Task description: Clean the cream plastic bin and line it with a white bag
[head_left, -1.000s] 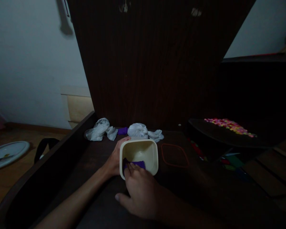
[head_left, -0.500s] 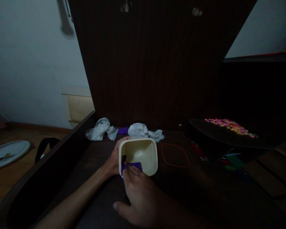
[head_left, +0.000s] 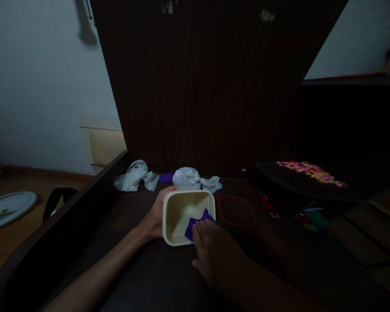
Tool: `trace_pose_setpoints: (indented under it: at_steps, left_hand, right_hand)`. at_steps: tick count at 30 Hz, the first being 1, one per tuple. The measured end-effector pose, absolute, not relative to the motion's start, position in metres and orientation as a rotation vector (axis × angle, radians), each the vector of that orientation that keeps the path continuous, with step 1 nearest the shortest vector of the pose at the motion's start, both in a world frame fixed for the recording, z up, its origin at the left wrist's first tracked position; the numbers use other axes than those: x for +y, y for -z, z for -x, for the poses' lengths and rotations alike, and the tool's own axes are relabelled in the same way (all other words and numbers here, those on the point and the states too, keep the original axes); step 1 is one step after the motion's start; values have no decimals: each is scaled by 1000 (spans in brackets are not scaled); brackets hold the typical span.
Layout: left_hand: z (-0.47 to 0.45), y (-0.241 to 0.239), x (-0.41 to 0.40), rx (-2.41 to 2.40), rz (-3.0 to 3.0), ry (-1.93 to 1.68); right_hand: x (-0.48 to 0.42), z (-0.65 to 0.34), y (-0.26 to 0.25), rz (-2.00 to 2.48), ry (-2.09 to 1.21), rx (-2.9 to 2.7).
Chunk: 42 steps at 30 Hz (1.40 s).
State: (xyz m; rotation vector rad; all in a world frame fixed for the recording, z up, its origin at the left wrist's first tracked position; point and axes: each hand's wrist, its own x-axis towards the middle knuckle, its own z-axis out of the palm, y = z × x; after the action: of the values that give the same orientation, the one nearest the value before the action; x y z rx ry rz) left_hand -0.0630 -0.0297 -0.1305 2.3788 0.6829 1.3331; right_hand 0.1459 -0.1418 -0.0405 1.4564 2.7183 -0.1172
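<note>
A cream plastic container (head_left: 178, 212) is tilted so its open top faces me. My left hand (head_left: 156, 216) grips it from the left side, with part of the fingers hidden behind the wall. Inside, at the lower right corner, a purple cloth (head_left: 191, 226) lies bunched against the wall. My right hand (head_left: 211, 245) presses on that cloth, its fingers bent over it at the rim. To the right of the container, a lid with an orange-red rim (head_left: 236, 225) lies flat on the dark table (head_left: 139, 268).
Crumpled white plastic bags (head_left: 186, 177) and a folded purple cloth (head_left: 165, 178) lie along the back. A dark raised side board (head_left: 74, 234) borders the left. On a dark curved shelf (head_left: 269, 173) at right sits a pile of small colourful pieces (head_left: 312, 170).
My right hand and the purple cloth have moved from the container's lower left inside to its lower right corner. The left hand keeps its hold, and the view has shifted slightly.
</note>
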Motion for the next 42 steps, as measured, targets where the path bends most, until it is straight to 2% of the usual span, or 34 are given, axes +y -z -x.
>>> trace_pose_setpoints:
  at_steps: [4, 14, 18, 21, 28, 30, 32, 38, 42]
  left_hand:
    - [62, 130, -30, 642, -2528, -1342]
    - [62, 135, -26, 595, -2522, -1386]
    - [62, 141, -26, 646, -2429, -1411]
    - [63, 142, -26, 711, -2378, -1399]
    - [64, 130, -33, 684, -2352, -1387]
    - [63, 129, -35, 652, -2329, -1420]
    - [62, 131, -34, 674, -2309, -1453]
    - [63, 140, -27, 766, -2276, -1426]
    - [65, 137, -27, 700, -2316, -1413]
  right_hand:
    - [-136, -137, 36, -1383, 76, 2604]
    - [-116, -114, 32, -1403, 304, 2538]
    - [-115, -104, 33, -1314, 465, 2683]
    - [-117, -100, 32, -1333, 660, 2822]
    - [-111, -99, 26, -1695, 1444, 2631]
    - [-110, -98, 26, -1693, 1517, 2648]
    - [-112, -96, 24, -1670, 1414, 2679]
    - [-118, -104, 25, -1370, 829, 2821]
    - [-119, -116, 28, -1165, 629, 2910]
